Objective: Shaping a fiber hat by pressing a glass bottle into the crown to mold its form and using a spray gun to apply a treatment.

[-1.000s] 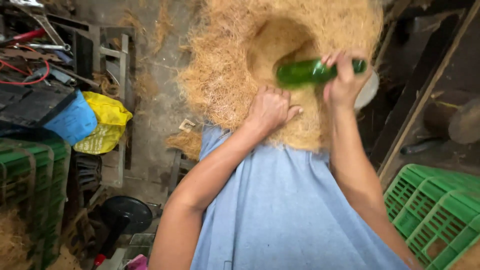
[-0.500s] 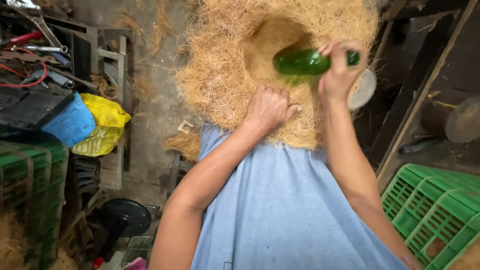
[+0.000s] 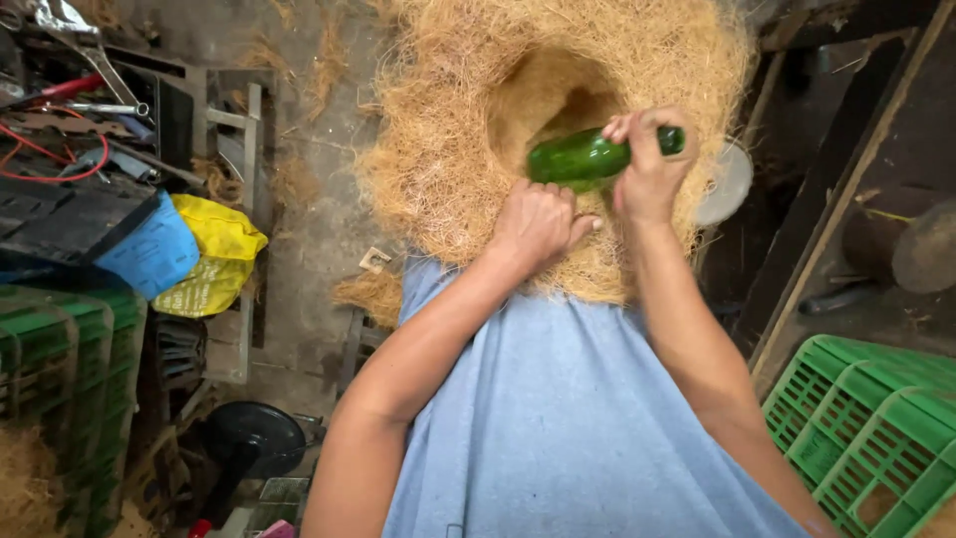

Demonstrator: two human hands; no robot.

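Observation:
A big mat of tan coconut fibre lies in front of me, with a hollow pressed into its middle. My right hand grips a green glass bottle by its neck end; the bottle lies sideways over the near rim of the hollow. My left hand rests with fingers curled on the near edge of the fibre, just below the bottle. A blue-grey cloth covers my lap under both forearms.
Green plastic crates stand at the right and at the left. A yellow bag and a blue tub sit left of the fibre, beside tools and red wire. Dark wooden boards lean at the right.
My right hand has carried the bottle slightly up and left, over the hollow's near rim. My left hand has stayed on the fibre's edge.

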